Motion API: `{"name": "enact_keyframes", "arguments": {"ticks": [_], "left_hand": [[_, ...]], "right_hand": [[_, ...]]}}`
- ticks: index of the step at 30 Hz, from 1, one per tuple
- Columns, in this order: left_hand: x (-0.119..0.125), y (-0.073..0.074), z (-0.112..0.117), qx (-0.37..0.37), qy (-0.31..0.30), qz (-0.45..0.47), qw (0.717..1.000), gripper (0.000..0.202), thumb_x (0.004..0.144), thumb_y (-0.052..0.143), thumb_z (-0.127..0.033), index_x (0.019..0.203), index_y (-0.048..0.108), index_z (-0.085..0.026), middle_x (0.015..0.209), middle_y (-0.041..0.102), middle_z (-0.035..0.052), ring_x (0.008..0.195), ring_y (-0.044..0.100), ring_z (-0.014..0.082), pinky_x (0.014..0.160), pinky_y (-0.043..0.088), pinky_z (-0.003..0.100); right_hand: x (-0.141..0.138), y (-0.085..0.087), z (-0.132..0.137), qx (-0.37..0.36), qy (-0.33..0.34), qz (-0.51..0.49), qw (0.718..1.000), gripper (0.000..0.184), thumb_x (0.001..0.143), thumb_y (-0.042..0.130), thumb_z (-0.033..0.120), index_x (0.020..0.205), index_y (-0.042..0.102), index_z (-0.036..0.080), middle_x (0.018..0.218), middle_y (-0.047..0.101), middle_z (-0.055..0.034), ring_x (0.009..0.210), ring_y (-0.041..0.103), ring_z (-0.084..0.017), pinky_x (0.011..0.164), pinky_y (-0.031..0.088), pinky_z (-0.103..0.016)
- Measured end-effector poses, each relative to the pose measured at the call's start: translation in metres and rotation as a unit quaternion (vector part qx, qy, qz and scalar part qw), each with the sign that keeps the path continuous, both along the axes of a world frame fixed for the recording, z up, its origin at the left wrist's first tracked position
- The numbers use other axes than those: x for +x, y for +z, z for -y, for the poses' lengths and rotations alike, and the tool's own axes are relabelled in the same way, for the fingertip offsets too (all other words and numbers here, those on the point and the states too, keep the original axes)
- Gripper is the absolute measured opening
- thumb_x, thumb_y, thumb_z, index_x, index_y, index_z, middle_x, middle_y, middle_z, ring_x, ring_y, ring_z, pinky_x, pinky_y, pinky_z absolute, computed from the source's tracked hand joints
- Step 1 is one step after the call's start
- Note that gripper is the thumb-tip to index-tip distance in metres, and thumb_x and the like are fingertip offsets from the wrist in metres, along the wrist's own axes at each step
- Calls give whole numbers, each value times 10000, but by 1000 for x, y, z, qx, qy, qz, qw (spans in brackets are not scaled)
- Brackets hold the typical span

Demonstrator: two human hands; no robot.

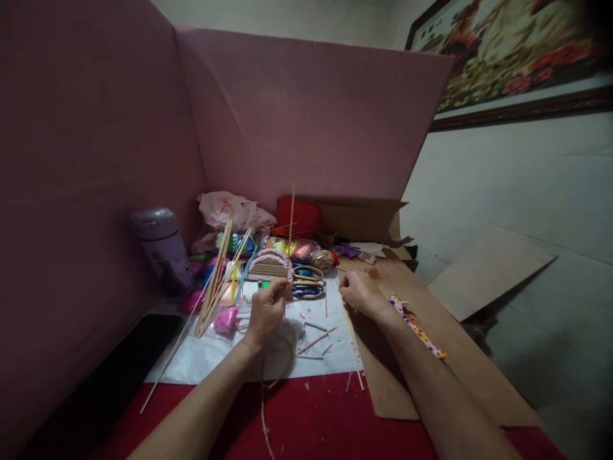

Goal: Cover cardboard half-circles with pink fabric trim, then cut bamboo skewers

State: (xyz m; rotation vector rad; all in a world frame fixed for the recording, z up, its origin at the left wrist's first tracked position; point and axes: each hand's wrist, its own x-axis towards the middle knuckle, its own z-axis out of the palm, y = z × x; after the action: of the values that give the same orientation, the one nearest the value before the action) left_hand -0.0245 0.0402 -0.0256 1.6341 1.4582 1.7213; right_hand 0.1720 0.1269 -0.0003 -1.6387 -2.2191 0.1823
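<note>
My left hand is closed around a thin wooden stick, which stands nearly upright above the fingers. A loop of beige twine trails from below this hand down over the red cloth. My right hand is closed in a pinch over the cardboard's left edge; a thin tip shows by its fingers, too small to name. Between the hands lie scissors with gold-rimmed handles and short cut stick pieces. Behind the left hand is a half-round cardboard piece with a patterned rim.
A bundle of wooden sticks leans left of my hands, near a pink clay packet. A purple bottle stands by the pink wall panel. Brown cardboard lies right, bearing a beaded strip. A dark flat panel lies left.
</note>
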Motion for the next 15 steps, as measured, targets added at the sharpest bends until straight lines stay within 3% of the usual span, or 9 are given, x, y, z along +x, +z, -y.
{"name": "enact_keyframes", "arguments": {"ticks": [5,15], "left_hand": [[0,-2,0,-12,-1,23,1000,125,793,549,-294,751,631,-210,569,578,-15,520,488,121,523,360,217],[0,-1,0,-18,13,-23,999,182,839,494,-326,757,585,-191,577,566,-24,534,491,112,552,372,218]], "right_hand": [[-2,-4,2,-23,4,23,999,176,667,528,106,662,693,166,703,694,-88,643,607,-174,499,326,-238],[-24,-9,17,-76,8,79,994,231,732,557,317,810,706,158,875,706,-132,818,647,-246,605,410,-267]]}}
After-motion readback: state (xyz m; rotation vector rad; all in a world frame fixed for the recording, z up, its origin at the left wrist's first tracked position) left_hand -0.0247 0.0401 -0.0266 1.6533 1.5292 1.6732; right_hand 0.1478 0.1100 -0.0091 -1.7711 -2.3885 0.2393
